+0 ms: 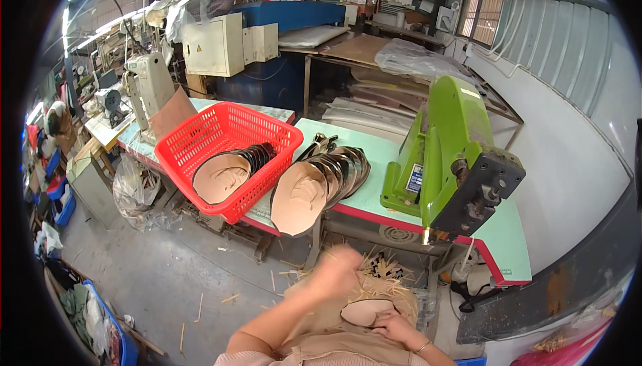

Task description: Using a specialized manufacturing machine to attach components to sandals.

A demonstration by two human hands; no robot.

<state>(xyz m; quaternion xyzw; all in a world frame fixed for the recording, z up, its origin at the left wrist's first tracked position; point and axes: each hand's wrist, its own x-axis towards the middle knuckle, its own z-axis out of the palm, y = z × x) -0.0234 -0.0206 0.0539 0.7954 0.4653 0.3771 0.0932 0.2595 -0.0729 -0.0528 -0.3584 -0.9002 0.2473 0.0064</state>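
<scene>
In my lap lies a single shoe upper (364,312) with a beige lining and a dark edge. My right hand (394,327) holds it at its right side, fingers closed over the lining. My left hand (340,271) is raised in front of it, apart from the upper. Motion smears its fingers, so whether it grips anything is not visible. Beyond it, a nested row of similar shoe uppers (299,199) rests at the front edge of the pale green table (374,148). More nested uppers (222,177) lie inside a red plastic basket (200,135) to the left.
A green press-like machine (461,125) with a dark head stands on the table's right. Pale strips (384,286) litter the floor and the area around my lap. A sewing machine (148,85) stands at the far left. Stacked sheets (374,108) fill a rack behind the table.
</scene>
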